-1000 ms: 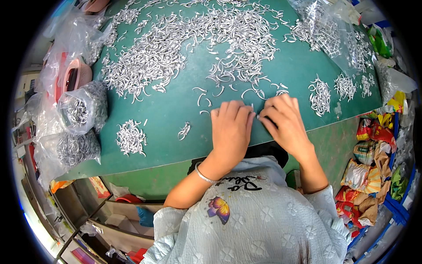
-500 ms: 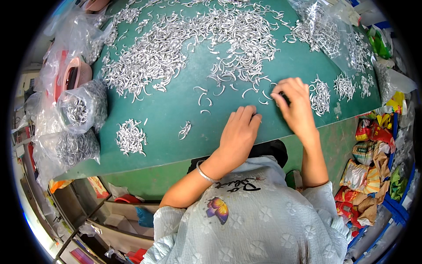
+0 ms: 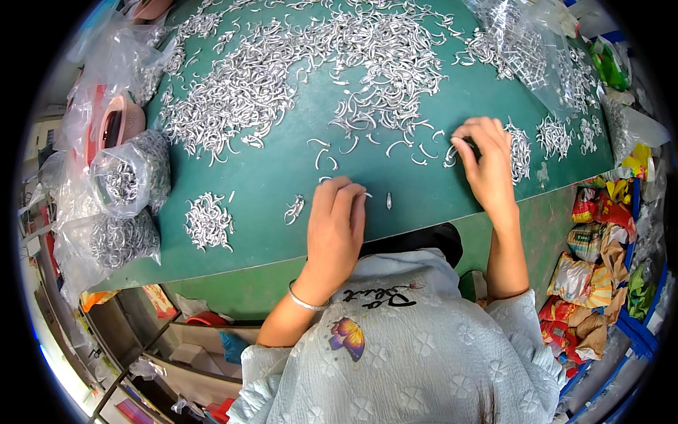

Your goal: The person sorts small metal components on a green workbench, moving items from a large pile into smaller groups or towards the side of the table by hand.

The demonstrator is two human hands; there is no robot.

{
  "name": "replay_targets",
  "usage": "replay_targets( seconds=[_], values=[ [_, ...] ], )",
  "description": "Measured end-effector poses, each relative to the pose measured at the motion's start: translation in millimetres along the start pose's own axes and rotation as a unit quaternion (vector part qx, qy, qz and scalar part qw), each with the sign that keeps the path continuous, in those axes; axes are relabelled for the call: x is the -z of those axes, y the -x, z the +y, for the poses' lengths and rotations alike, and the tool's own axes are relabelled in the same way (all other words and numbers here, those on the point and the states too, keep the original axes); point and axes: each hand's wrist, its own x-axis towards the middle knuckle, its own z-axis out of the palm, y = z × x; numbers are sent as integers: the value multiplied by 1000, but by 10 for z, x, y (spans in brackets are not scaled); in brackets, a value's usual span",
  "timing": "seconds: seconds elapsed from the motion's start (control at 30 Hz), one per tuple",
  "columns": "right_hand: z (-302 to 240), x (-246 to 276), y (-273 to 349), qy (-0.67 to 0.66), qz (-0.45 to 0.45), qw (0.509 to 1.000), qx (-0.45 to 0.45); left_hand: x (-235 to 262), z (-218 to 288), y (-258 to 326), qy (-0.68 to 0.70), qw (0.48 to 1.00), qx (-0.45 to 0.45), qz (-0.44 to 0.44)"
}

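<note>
My left hand (image 3: 335, 230) is low over the near edge of the green table, fingers curled and pinched, with the pale tip of a small curved silver metal piece (image 3: 366, 194) showing at the fingertips. To its right a single silver piece (image 3: 389, 201) lies on the table. My right hand (image 3: 487, 166) is bent with thumb and fingers drawn together; what it grips, if anything, is hidden. By its thumb is another curved metal piece (image 3: 450, 157). Left of my left hand lie a few pieces together (image 3: 294, 210) and a small heap of them (image 3: 209, 222).
A wide spread of curved pieces (image 3: 247, 99) covers the far part of the green table (image 3: 268, 166). Smaller heaps (image 3: 554, 138) stand at right, beside a clear bag (image 3: 519, 56). Filled plastic bags (image 3: 126, 237) and a pink basket (image 3: 126, 120) line the left edge.
My left hand has moved left and toward me, leaving a single piece showing on the table. My right hand has shifted slightly right, and a piece now shows by its thumb.
</note>
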Motion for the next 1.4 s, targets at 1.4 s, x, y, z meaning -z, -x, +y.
replay_targets(
  seconds=[1.4],
  values=[
    [-948,-620,114,-138,-78,979,125,180,-190,507,-22,1000,-9,0]
  ],
)
